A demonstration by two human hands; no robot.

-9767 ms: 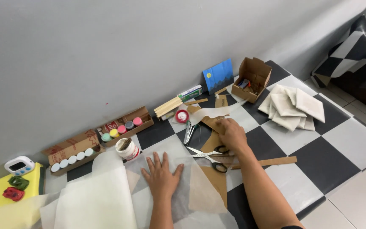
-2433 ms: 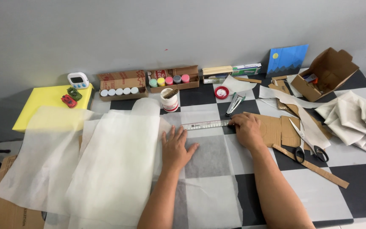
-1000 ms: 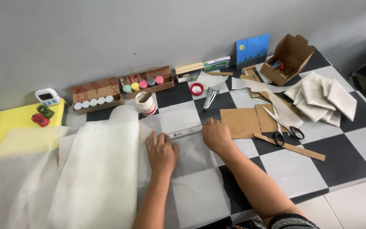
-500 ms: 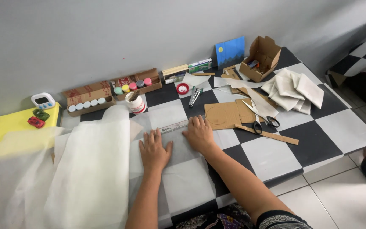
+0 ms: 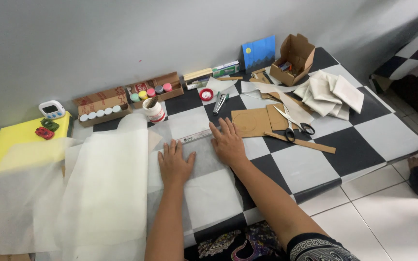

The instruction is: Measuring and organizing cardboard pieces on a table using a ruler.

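Black-handled scissors (image 5: 293, 126) lie on cardboard pieces (image 5: 253, 121), paint pots (image 5: 150, 92) in boxes line the wall.

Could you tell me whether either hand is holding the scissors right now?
No, the scissors lie untouched on the table, while the left hand and right hand press flat on the paper.
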